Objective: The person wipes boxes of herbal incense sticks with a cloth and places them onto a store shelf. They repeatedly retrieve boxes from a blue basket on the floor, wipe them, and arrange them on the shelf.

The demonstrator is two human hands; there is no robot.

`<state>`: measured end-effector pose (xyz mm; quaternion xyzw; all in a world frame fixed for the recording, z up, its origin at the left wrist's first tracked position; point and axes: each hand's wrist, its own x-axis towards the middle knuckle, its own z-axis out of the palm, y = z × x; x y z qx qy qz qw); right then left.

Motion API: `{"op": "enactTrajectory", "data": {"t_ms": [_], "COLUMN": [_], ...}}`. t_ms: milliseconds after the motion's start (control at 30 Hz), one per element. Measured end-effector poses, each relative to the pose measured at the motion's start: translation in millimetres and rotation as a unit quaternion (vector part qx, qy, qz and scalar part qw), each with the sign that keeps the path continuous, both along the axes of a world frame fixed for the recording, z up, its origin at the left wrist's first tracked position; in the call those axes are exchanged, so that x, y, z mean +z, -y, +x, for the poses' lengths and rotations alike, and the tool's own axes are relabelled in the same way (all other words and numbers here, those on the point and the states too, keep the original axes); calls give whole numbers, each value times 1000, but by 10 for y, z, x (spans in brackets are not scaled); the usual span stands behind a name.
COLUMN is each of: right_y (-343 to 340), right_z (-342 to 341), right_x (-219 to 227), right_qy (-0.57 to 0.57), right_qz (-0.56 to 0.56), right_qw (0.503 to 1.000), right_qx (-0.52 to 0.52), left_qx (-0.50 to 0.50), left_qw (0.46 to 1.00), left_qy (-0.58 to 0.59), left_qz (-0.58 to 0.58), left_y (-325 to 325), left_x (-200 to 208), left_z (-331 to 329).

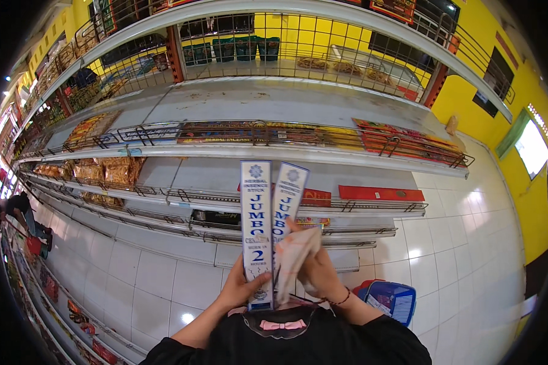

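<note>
My left hand is closed round the lower part of a long white incense box with blue lettering, which stands nearly upright in front of my chest. A second, matching incense box leans to the right just behind it; its lower part is covered, so I cannot tell what grips it there. In my right hand is a crumpled pale cloth with faint coloured lines. The cloth lies against the second box's face, and my right fingers are bent round it near that box's right edge.
Wire-fronted shelves span the view ahead, with flat incense packs, red packs and bagged snacks. A blue plastic basket rests on the tiled floor by my right forearm. Another person bends over at far left.
</note>
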<state>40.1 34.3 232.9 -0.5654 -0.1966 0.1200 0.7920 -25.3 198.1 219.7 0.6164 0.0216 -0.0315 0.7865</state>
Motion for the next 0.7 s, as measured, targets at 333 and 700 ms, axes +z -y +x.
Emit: {"op": "enactTrajectory", "data": {"t_ms": [333, 700], "right_y": [688, 390], "right_z": [150, 235], "right_x": [-138, 529], "right_qy": [-208, -39], "right_qz": [160, 136], "right_qw": [958, 988], "right_qx": [-115, -61], "left_qx": [21, 39], "left_qw": [999, 992], "left_qy": [-19, 85], "left_qz": [26, -91], "left_y": [-21, -162], "left_x": [-59, -37], "left_z": [-39, 28]}}
